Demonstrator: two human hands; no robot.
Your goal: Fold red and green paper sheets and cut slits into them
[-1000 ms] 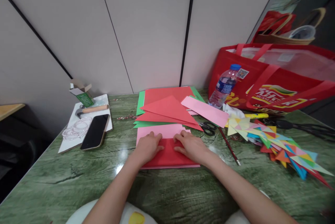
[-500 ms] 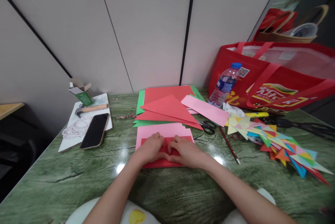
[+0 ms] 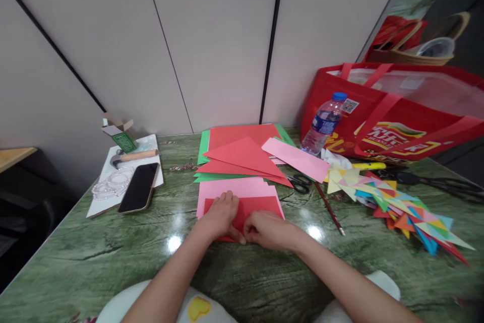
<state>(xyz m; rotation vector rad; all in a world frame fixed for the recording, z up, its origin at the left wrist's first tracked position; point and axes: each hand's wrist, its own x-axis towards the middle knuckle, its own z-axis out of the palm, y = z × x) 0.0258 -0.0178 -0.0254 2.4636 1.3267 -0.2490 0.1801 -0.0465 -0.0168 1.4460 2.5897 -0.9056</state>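
Observation:
A sheet of red paper lies on top of pink paper in front of me, its near edge close to the bare tabletop. Resting on its left half is my left hand, fingers laid out over the sheet and thumb stretched along the near edge. My right hand is curled at that same edge, just right of the left thumb, with its fingertips drawn in against the red paper. Part of the sheet is hidden beneath both hands.
Behind lie red paper triangles, a pink strip and black-handled scissors. A pencil, folded colourful paper pieces, a water bottle and a red bag are rightward. Leftward are a phone and hammer.
My right hand has curled its fingers and slid down to the near edge of the red paper. My left thumb has shifted toward that edge. The view has moved slightly.

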